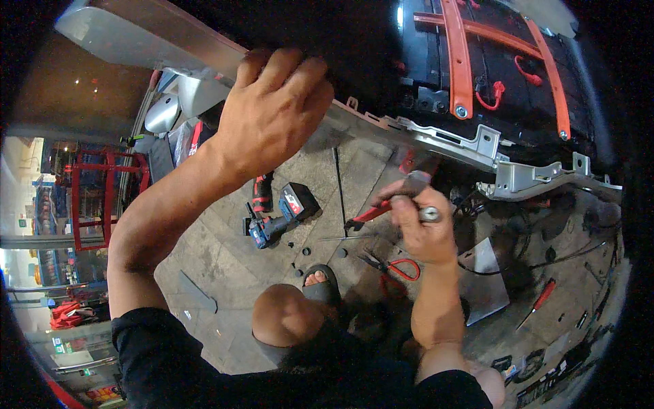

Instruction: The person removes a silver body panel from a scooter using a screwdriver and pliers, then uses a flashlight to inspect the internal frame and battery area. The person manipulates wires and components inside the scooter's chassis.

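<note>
My left hand [276, 112] is raised at the upper middle, its fingers curled over the edge of a long silver metal panel [197, 48]. The fingertips are hidden behind the knuckles. Lower and to the right, my right hand [428, 228] is closed around a red-handled hand tool [373, 213], which juts out to the left. A grey metal part shows above the fist and a round metal end beside the thumb; blur hides the tool's exact kind. Just beyond this hand runs a silver bracketed rail [453, 142].
On the floor lie a blue-and-black cordless power tool [274, 228], red-handled scissors or snips [403, 270], a red screwdriver [543, 297] and a flat metal sheet [488, 286]. Orange-red bars [458, 61] cross a black surface at upper right. A red metal frame [109, 198] stands at left.
</note>
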### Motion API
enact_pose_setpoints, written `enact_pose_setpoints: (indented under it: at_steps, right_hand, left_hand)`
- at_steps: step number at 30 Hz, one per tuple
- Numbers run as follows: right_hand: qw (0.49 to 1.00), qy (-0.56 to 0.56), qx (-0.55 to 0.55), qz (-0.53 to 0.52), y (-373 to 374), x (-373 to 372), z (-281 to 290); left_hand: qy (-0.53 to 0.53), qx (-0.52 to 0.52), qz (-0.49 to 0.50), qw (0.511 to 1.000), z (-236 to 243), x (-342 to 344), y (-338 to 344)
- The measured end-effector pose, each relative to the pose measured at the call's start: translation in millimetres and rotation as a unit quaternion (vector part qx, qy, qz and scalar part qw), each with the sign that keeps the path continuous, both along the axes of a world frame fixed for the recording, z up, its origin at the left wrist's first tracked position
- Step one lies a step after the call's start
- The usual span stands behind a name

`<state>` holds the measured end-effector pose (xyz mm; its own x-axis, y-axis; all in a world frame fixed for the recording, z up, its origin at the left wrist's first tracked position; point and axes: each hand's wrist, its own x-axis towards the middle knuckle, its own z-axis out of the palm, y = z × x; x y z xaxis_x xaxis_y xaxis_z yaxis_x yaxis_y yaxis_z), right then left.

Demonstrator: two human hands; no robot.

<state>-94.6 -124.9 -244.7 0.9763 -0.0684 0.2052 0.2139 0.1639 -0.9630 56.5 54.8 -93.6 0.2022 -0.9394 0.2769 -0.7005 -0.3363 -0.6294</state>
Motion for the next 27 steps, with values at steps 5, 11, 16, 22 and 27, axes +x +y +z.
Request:
enact_pose_setpoints:
  at_steps: [5,11,16,22,27]
  right_hand:
    - [0.988,0.06,-0.133,0.047,20,5,-22]
    - [0.933,0.156,-0.302,0.116,29,9,-58]
    - [0.911,0.154,-0.37,0.097,40,6,-82]
    - [0.972,0.094,-0.202,0.077,20,16,-44]
    - [0.998,0.018,-0.047,0.033,7,23,11]
  left_hand:
    - [0.047,0.027,0.003,0.999,8,-2,1]
    - [0.067,0.018,-0.015,0.998,14,-6,3]
    - [0.03,-0.005,-0.012,0.999,50,-20,20]
    - [-0.146,0.076,0.119,0.979,107,-24,41]
    - [-0.131,0.112,0.114,0.978,115,-21,29]
